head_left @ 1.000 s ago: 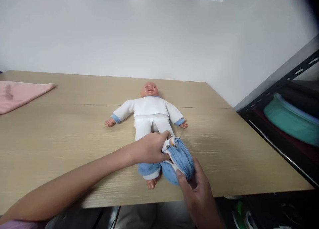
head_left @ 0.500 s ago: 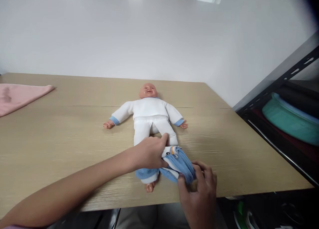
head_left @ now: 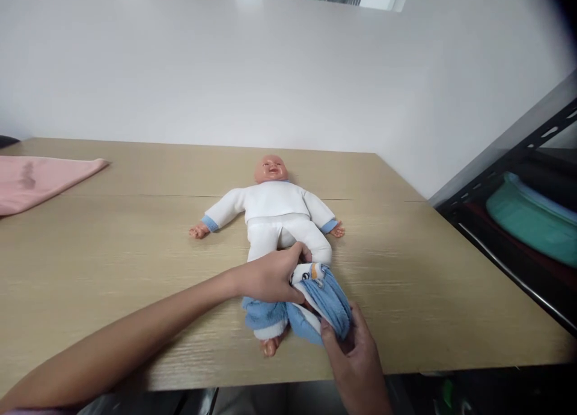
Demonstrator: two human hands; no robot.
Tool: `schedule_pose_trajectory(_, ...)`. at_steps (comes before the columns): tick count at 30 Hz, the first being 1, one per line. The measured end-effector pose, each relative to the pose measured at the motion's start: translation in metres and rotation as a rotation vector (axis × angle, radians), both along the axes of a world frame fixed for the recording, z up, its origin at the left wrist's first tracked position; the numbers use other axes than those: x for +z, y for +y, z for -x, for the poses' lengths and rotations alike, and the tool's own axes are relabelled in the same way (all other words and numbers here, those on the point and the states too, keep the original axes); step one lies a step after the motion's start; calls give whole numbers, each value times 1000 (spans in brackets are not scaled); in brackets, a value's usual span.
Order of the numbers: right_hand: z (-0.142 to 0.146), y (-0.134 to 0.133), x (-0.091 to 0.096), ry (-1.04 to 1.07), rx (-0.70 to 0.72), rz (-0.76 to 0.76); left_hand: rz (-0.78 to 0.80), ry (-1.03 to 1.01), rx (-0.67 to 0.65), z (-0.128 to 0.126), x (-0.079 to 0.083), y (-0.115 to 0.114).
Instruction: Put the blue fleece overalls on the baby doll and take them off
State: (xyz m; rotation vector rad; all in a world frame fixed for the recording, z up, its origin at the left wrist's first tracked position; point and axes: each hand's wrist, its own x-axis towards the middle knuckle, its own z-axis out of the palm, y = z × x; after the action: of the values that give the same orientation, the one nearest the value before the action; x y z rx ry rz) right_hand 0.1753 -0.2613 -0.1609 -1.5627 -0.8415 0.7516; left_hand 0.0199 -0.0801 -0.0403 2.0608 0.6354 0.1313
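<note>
A baby doll (head_left: 276,199) in a white top with blue cuffs and white trousers lies on its back, head toward the wall. Blue and white fleecy clothing (head_left: 332,301) is bunched around its lower legs; one bare foot (head_left: 270,346) pokes out of the leg opening at left. My left hand (head_left: 279,275) is closed at the upper edge of the bunched cloth, beside the doll's bent knee. Lower down, my right hand (head_left: 354,355) grips the gathered blue cloth between thumb and fingers. The doll's other foot is hidden inside the cloth.
A pink cloth (head_left: 42,180) lies at the left on the wooden table (head_left: 135,252). The white wall (head_left: 216,72) rises behind the table. To the right stands a black metal rack (head_left: 514,282) holding a teal item (head_left: 532,219).
My right hand has moved in and closed more firmly on the blue cloth. The doll's leg at right is bent more at the knee. The view has shifted slightly.
</note>
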Motion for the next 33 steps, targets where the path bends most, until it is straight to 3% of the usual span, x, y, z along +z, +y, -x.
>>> schedule_pose_trajectory(3,-1,4,-8,-13,11,-52,107,-79,-9,2,3,2)
schedule_pose_trajectory(6,2,7,-13,42,-16,-100,114,-99,1,3,1,3)
schedule_pose_trajectory(11,-7,18,-5,159,7,-182,114,-94,16,4,-3,6)
schedule_pose_trajectory(22,-36,39,18,200,249,-178,174,-98,64,7,7,9)
schedule_pose_trajectory(28,-40,43,15,243,349,-215,248,-158,63,7,4,10)
schedule_pose_trajectory(33,-43,46,17,159,249,-206,260,-226,55,6,-2,10)
